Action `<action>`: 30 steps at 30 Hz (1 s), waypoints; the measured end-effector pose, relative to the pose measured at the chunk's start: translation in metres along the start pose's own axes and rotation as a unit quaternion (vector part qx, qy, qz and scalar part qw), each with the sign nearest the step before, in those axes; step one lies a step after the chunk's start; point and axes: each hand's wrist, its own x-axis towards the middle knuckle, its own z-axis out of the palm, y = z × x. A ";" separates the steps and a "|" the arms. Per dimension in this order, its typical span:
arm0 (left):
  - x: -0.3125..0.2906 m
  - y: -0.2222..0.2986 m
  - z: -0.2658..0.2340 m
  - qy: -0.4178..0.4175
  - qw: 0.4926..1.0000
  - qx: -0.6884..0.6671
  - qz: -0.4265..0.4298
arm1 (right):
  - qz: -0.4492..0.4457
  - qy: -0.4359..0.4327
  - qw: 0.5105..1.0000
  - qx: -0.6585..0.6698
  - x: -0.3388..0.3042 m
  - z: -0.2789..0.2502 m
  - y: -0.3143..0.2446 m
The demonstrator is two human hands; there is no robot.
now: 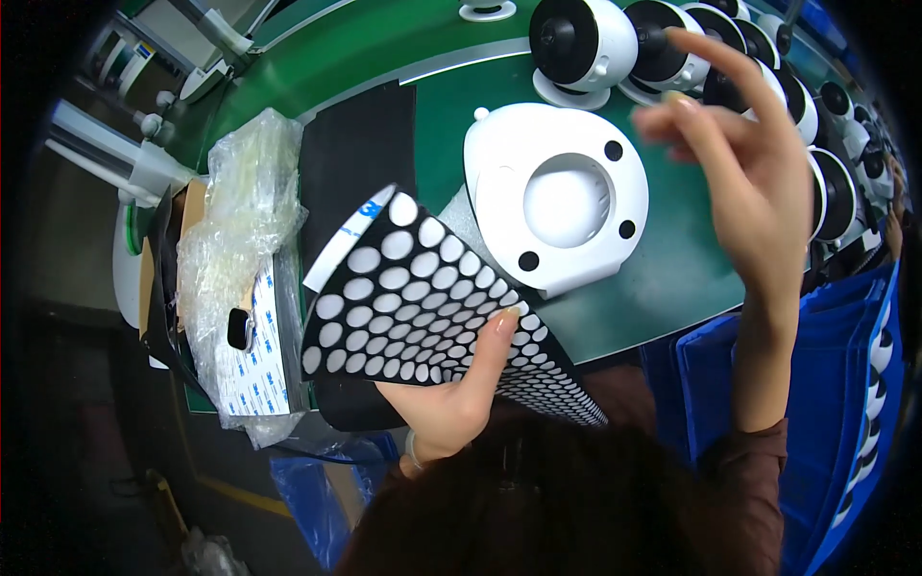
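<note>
My left hand (456, 403) grips a black sheet (451, 259) of sticky pads, dotted with rows of white circles; the thumb presses on its face. One corner of the sheet curls up, showing a white printed backing. My right hand (744, 154) is raised over the right side of the table, index finger and thumb apart, the other fingers partly curled and blurred; I see nothing in it. Between the hands lies a white rounded plastic housing (495, 182) with a round recess. Three black round pads (614, 151) sit around that recess. Thin grey foam (463, 219) shows at its left edge.
Several white ball-shaped devices with black fronts (595, 43) stand at the back right. Blue bins (749, 374) are at the lower right. A black mat (360, 144), clear plastic wrap (254, 173) and printed white backing (257, 370) lie to the left on the green table (672, 278).
</note>
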 end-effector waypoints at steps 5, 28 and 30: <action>-0.001 0.000 -0.012 0.048 0.998 0.041 -0.016 | -0.004 -0.128 0.991 -0.051 -0.059 0.006 -0.039; -0.013 0.008 -0.006 0.033 0.990 0.124 0.049 | -0.042 0.037 0.998 0.018 -0.113 0.052 -0.023; -0.013 0.012 0.001 0.073 0.989 0.128 0.013 | -0.035 0.028 0.999 -0.011 -0.113 0.052 -0.023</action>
